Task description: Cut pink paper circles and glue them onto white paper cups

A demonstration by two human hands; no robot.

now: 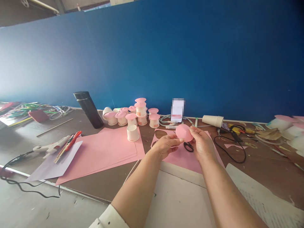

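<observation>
Between my two hands a round pink paper disc (pixel 183 132) is held up above the table. My left hand (pixel 166 146) pinches its lower left edge, and my right hand (pixel 201 142) grips its right edge. Just below the disc lie scissors, of which a black handle loop (pixel 188 147) shows; the rest is hidden. They rest on a pink sheet (pixel 190 163) with round holes cut in it. To the left, a plain white paper cup (pixel 133 133) stands on more pink sheets (pixel 102 152).
Behind stand several small paper-cup houses with pink roofs (pixel 131 118), a phone (pixel 177 110) and stacked cups (pixel 212 121). A black flask (pixel 89 109), glue gun (pixel 51 145) and red cutter (pixel 68 145) are left. A black cable (pixel 237 162) lies right; a white board (pixel 178 193) is in front.
</observation>
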